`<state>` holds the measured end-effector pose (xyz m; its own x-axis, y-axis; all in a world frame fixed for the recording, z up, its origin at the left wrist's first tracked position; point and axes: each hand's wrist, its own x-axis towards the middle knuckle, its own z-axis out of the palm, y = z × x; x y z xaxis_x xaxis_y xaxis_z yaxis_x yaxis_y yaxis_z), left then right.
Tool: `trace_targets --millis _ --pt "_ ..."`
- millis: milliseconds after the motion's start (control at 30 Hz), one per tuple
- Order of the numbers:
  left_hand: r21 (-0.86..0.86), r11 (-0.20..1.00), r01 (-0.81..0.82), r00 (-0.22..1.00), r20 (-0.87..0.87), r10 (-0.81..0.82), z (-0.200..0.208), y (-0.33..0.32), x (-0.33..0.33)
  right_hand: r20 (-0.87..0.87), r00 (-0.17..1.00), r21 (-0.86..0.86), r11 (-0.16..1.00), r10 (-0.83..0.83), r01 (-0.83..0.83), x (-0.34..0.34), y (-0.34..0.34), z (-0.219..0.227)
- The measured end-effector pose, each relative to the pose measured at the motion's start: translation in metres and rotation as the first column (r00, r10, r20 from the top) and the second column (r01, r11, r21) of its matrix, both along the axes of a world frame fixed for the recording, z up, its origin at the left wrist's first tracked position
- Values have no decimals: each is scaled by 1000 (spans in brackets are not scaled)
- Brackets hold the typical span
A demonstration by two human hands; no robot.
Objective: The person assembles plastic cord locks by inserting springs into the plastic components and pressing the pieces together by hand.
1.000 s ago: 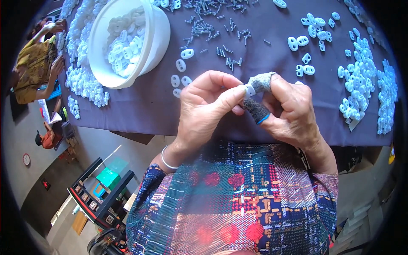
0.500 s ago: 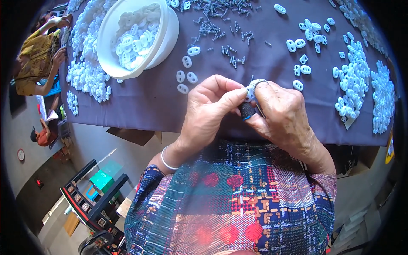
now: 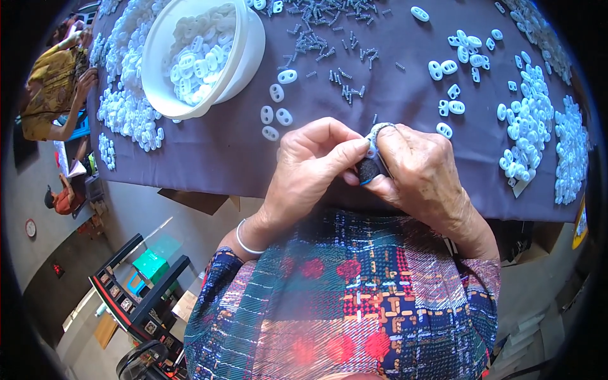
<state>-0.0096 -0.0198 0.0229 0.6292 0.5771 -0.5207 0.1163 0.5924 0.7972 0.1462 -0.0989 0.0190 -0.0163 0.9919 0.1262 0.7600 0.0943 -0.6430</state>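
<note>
My left hand (image 3: 304,164) and my right hand (image 3: 421,164) meet over the near part of the table, fingertips pinched together. Between them is a small white two-hole cord lock (image 3: 371,152), mostly covered by the fingers. My left thumb and forefinger press on it from the left; my right hand grips it from the other side. A black cover (image 3: 368,169) wraps my right thumb, and a pale wrap (image 3: 381,130) is around the right forefinger. Just beyond the fingertips shows a small metal spring (image 3: 374,118). Whether a spring sits inside the piece is hidden.
A white tub (image 3: 253,60) of white pieces stands at the far left, beside a large heap of cord locks (image 3: 130,114). Loose springs (image 3: 313,41) lie at the far middle. More piles (image 3: 531,120) spread on the right. A person in yellow (image 3: 54,88) is beyond the left edge.
My hands stay pinched at nearly the same spot, with the fingertips slightly lower and closer around the white piece. The view has shifted a little.
</note>
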Motion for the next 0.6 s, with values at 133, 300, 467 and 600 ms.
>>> trace_targets --millis 133,300,467,600 --pt "-1 999 42 998 -36 -42 2 3 0 -47 999 18 1000 15 -14 1 1 -4" --pt "74 996 40 998 -59 -36 2 0 -2 -38 998 58 997 51 -49 -1 2 -9" --pt "148 989 11 995 -102 4 6 -2 2 -43 997 103 993 59 -54 -1 3 -14" --pt "140 990 -11 996 -86 23 4 -4 4 -46 996 113 991 75 -70 0 3 -16"
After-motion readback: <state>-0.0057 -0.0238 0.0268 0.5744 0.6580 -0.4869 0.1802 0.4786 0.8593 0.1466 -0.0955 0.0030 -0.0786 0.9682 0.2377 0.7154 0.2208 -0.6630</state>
